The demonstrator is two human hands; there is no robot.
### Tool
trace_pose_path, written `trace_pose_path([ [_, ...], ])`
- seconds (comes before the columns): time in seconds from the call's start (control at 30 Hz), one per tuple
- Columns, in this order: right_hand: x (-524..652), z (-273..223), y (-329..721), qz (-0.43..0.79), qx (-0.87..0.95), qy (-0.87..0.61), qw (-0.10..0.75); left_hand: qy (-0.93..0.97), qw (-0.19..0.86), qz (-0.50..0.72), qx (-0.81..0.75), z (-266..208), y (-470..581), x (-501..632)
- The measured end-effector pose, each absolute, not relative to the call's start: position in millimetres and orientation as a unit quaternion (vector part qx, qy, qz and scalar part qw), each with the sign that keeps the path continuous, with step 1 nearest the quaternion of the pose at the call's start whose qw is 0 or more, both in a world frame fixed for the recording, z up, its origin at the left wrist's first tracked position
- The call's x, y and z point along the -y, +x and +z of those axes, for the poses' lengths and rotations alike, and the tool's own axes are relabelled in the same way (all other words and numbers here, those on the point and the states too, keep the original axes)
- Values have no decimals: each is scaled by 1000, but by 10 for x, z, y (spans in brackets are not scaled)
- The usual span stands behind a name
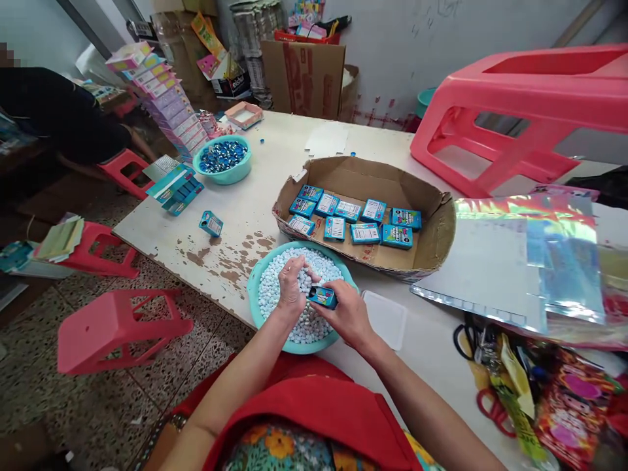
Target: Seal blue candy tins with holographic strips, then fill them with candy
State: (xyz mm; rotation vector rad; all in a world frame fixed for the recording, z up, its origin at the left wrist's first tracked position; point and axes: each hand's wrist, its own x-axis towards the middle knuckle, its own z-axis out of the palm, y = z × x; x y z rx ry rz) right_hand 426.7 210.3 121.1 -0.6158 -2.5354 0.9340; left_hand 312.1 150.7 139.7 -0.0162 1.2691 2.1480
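Note:
My left hand (293,286) is cupped around several small white candies (305,280), with its fingers curled toward my right hand. In my right hand (349,309) is a small blue candy box (322,297), held between thumb and fingers, its dark opening facing the candies. Both hands are over a turquoise basin (254,288) full of white candies like these. Beyond it stands a cut-down cardboard box (363,171) with several more blue candy boxes (366,233) lying in it.
Left on the table are another blue box (210,224), an unfolded blue display carton (176,190) and a basin of blue caps (223,159). A white lid (385,319) lies right of my hands. Scissors (466,340) and packets are at right, near an overturned pink stool (490,124). A person sits at left.

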Motion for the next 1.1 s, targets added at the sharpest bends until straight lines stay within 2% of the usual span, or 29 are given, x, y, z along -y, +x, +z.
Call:
trace_pose_path([
  [0.17,-2189,1236,4220,324,913,-186,165,30,298,815,-496,1425,3121,-1529],
  [1.1,-2157,1331,4135,416,861,-207,207,17,231,809,-540,1585,3025,-1522],
])
